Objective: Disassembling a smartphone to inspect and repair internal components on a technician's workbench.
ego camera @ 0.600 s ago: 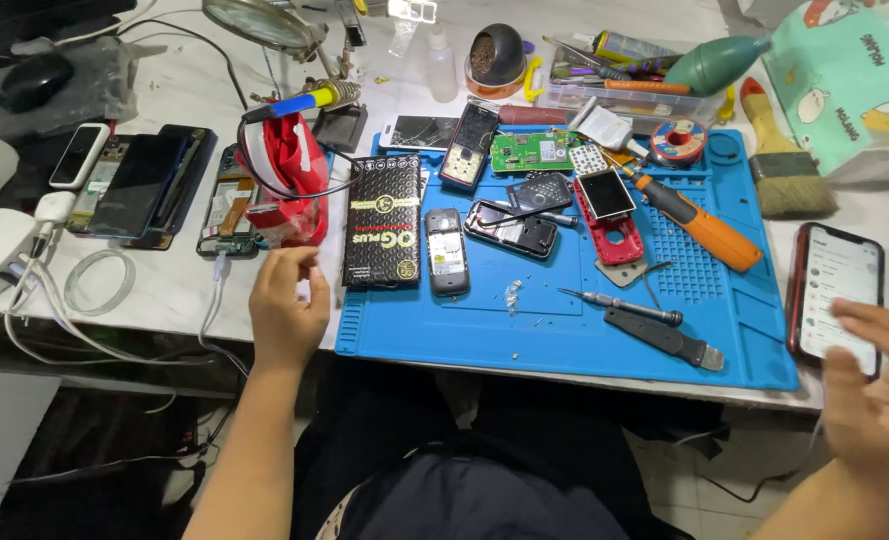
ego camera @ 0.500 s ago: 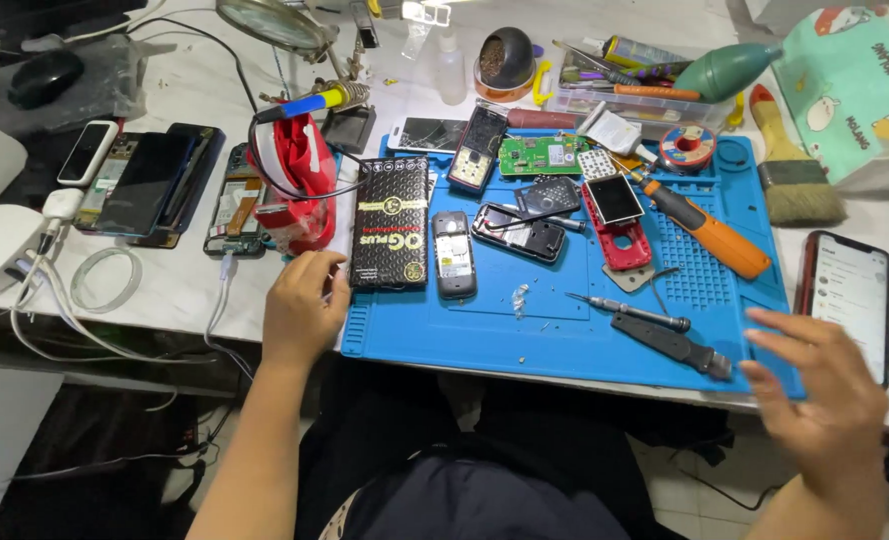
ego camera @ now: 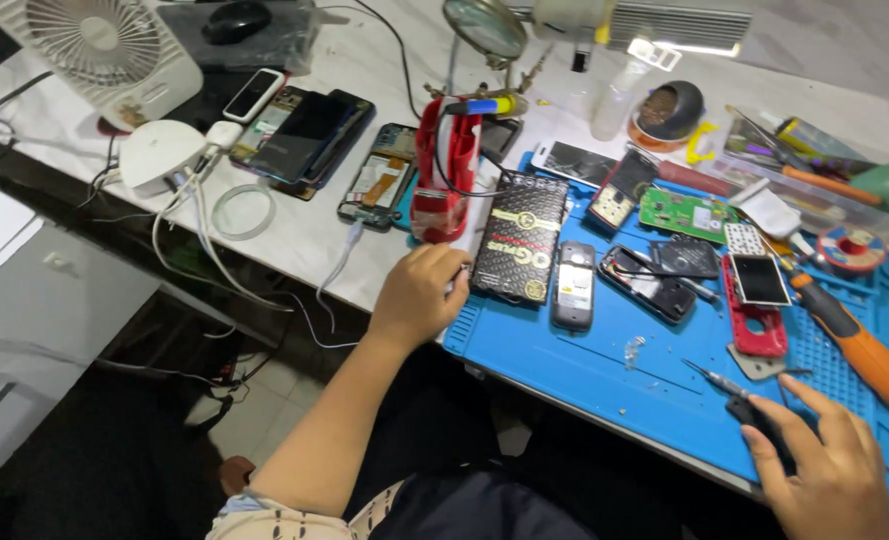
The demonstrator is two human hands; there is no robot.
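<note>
Black tool (ego camera: 760,425): lies on the blue mat (ego camera: 585,365) at its 5 o'clock edge; long axis runs 10 to 4 o'clock, far end hidden.
Right hand (ego camera: 827,470): fingers spread flat over the tool, touching it; no closed grip visible.
Tweezers (ego camera: 717,380): just beyond, tip toward 10 o'clock.
Left hand (ego camera: 420,295): loosely curled at the mat's 9 o'clock edge, fingertips against the black packet (ego camera: 520,250); whether it holds anything cannot be told.
Grey keypad phone (ego camera: 573,286): beside the packet, long axis 12 to 6.
</note>
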